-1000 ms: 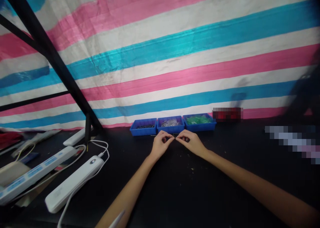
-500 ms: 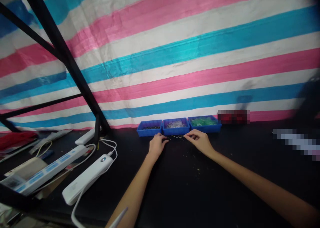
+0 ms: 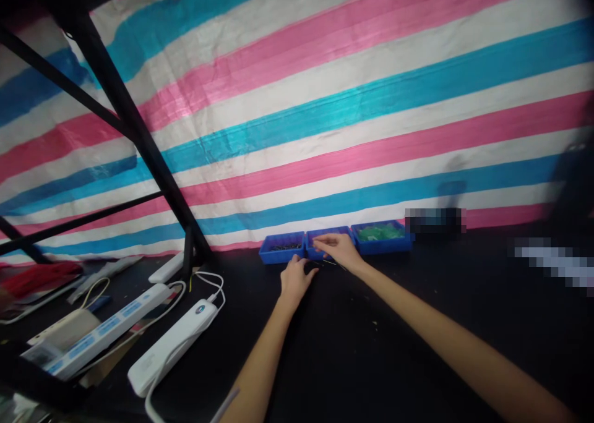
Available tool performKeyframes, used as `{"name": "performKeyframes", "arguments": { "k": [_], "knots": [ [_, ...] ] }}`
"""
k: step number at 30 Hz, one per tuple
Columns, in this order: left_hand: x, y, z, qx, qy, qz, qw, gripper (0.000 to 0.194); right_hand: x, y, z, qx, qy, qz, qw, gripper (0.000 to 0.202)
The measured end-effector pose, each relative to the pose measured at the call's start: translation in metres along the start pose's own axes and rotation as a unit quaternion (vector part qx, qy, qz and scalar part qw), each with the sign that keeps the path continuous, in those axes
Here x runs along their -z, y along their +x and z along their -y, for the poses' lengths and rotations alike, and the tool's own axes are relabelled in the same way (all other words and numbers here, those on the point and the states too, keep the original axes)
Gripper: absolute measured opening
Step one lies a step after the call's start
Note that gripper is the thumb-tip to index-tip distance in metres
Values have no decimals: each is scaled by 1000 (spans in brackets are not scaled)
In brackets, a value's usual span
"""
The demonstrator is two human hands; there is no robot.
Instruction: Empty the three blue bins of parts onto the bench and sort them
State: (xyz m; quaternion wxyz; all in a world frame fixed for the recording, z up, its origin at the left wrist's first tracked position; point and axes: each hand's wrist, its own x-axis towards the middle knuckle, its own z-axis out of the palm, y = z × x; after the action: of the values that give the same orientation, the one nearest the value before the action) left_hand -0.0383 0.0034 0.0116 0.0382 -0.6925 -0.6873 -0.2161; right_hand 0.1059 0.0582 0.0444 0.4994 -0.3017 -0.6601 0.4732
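The right hand (image 3: 342,250) is held over the middle blue tray (image 3: 309,250), which is partly hidden by it; whether anything is pinched in its grip cannot be told. The left hand (image 3: 294,282) is placed just in front of the left blue tray (image 3: 284,258), its thumb spread from the fingers. Dark pieces (image 3: 285,247) are held in that tray, green pieces (image 3: 379,232) in the right blue tray (image 3: 385,245). Thin pale sticks (image 3: 329,262) are seen on the table (image 3: 394,355), between the hands.
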Motion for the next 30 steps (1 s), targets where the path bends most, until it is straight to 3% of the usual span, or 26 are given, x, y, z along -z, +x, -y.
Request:
{"name": "performKeyframes", "arguments": {
  "k": [3, 7, 14, 21, 30],
  "knots": [
    [1, 1, 5, 1, -10, 15, 1000, 29, -7, 5, 5, -5, 57, 54, 997, 40],
    [2, 2, 7, 9, -46, 24, 999, 21, 8, -9, 0, -2, -10, 76, 997, 34],
    [2, 2, 1, 34, -95, 23, 995, 17, 44, -35, -32, -16, -82, 43, 996, 23],
    [-6, 0, -9, -3, -149, 26, 988, 22, 42, -44, -42, 9, -161, 26, 987, 19],
    [-8, -1, -11, -11, -136, 5, 991, 14, 42, -46, -42, 35, -208, 12, 978, 20]
  ]
}}
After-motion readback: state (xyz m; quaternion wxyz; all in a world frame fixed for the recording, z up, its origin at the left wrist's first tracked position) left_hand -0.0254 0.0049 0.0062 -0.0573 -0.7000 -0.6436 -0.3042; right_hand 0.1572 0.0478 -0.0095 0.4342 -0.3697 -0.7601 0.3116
